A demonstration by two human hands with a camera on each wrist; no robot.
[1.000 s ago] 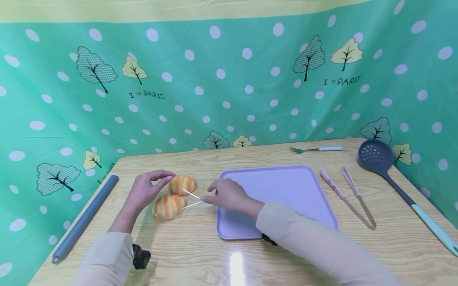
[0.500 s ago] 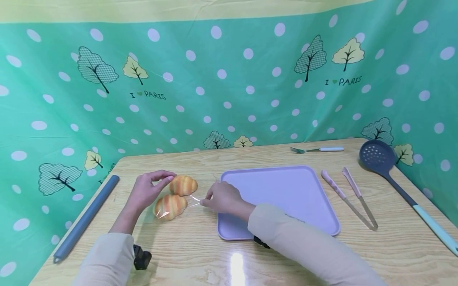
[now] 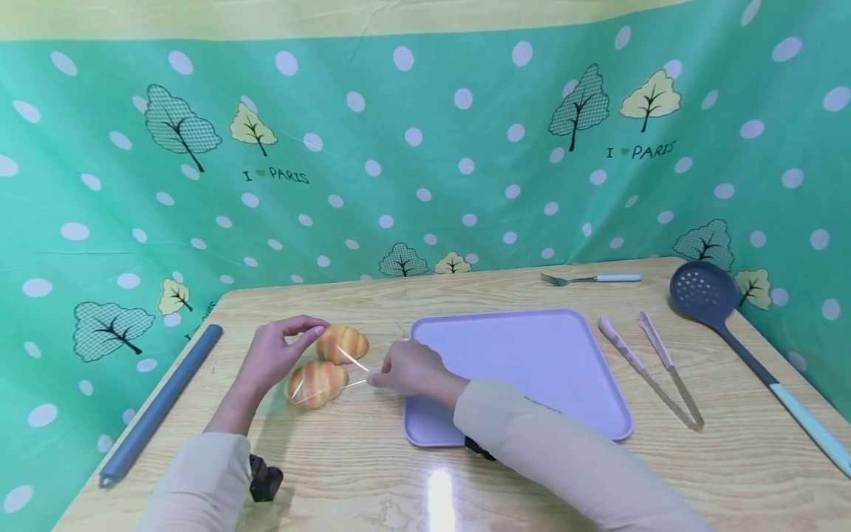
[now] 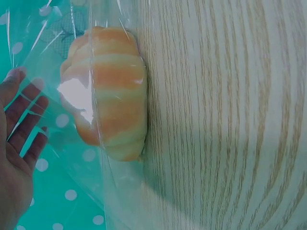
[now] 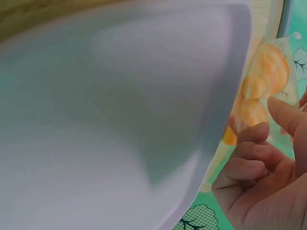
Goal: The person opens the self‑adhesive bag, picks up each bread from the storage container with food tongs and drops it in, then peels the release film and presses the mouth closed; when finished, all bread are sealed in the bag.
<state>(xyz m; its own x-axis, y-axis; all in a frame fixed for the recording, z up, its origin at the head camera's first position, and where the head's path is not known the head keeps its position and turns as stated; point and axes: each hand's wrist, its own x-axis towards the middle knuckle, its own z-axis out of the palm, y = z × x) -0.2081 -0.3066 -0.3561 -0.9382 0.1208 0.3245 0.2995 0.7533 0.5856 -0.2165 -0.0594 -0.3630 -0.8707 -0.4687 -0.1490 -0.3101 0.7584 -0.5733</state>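
Two striped bread rolls lie on the left half of the table, a far roll [image 3: 346, 343] and a near roll [image 3: 316, 384] just in front of it. A clear plastic bag [image 4: 76, 177] stands about the near roll; whether this roll is inside it or behind it I cannot tell. My left hand [image 3: 266, 358] pinches the bag's film beside the far roll with thumb and fingertips. On the other side, my right hand [image 3: 412, 369] pinches the bag's edge, pulling glinting folds taut. In the right wrist view, the right hand [image 5: 268, 177] has curled fingers beside the film.
A lilac tray [image 3: 512, 436] lies under my right forearm. Tongs [image 3: 648, 373], a skimmer [image 3: 721, 325] and a fork [image 3: 592, 278] lie to the right and back. A grey rod [image 3: 162, 406] lies along the left edge. A polka-dot curtain [image 3: 425, 170] surrounds the table.
My right hand has shifted slightly left and nearer, still holding the bag's edge. The film's glints have moved. My left hand and the rolls stay nearly in place.
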